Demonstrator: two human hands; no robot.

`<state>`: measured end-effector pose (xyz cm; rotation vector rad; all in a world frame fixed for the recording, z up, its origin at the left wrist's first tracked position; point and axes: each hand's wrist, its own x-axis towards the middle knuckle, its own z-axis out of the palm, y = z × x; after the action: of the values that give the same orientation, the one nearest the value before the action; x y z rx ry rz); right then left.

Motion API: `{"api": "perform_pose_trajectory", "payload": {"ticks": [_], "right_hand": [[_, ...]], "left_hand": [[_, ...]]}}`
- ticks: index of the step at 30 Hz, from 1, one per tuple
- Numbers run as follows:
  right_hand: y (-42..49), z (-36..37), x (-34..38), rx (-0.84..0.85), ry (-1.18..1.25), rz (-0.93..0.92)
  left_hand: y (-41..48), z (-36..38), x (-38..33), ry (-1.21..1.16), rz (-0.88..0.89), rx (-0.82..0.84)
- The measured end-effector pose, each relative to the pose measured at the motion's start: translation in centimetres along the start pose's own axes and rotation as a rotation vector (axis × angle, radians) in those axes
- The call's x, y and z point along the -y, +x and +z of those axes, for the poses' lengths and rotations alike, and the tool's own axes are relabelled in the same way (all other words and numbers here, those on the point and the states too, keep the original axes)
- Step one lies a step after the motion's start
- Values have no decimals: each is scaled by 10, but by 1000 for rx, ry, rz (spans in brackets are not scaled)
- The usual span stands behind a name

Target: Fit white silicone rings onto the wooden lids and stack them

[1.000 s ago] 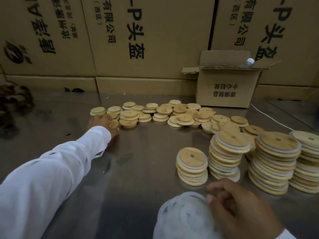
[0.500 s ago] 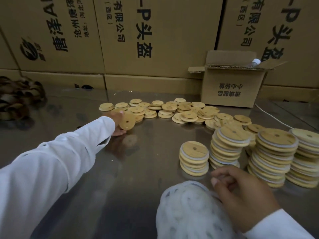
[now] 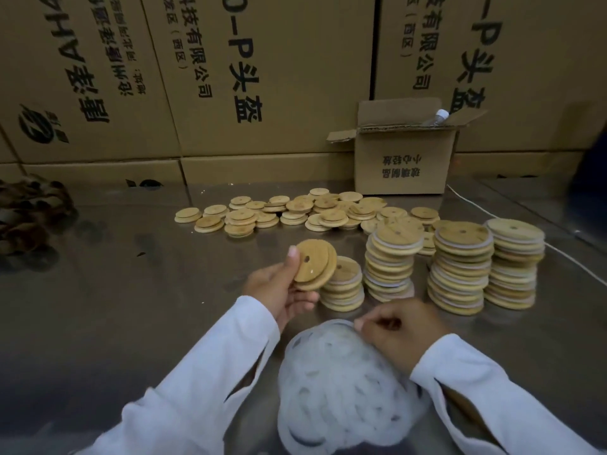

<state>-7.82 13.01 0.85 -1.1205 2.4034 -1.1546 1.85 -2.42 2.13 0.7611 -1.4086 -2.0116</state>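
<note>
Holding a wooden lid (image 3: pixel 315 264) tilted above the middle of the surface (image 3: pixel 131 323), the left hand (image 3: pixel 279 290) grips it by the rim, thumb on its face. It is a round, pale-brown stepped disc with a small hole near its centre. It looks light, stiff and smooth, best held by the edge, leaving the step free for a ring. The right hand (image 3: pixel 394 333) pinches at the top of the heap of silicone rings (image 3: pixel 338 389) at the near edge; they look thin, floppy and stretchy. Four stacks of ringed lids (image 3: pixel 460 267) stand toward the right edge, and loose lids (image 3: pixel 295 211) lie near the far edge.

Big cartons (image 3: pixel 262 77): "P头盔", "有限公司"; small box (image 3: pixel 404 165): inverted "小心轻放".
</note>
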Motion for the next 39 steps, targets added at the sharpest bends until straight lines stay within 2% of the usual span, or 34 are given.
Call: {"api": "perform_pose_trajectory", "payload": {"ticks": [5,12,20,25,30,33,35,39], "right_hand": [[-1,5,4,8,36,-57],[-1,5,9,19,45,-101],[-4,-6,21,26,491,-167],[-5,-9,27,-99,706,-79],[-4,-10,26,-241,673,53],[-4,-9,26,-251,660,47],[-5,-7,28,-261,646,9],[-8,-4,30,-410,463,-193]], "left_hand": [[-5,-1,8,44,-64,170],[0,-6,5,-12,-61,183],[-2,-6,4,-15,-12,177],[-12,0,6,-20,-117,350],[-19,3,5,-13,-202,435],[-22,4,6,68,-132,469],[-25,5,10,150,-21,502],[-32,9,14,148,81,520]]}}
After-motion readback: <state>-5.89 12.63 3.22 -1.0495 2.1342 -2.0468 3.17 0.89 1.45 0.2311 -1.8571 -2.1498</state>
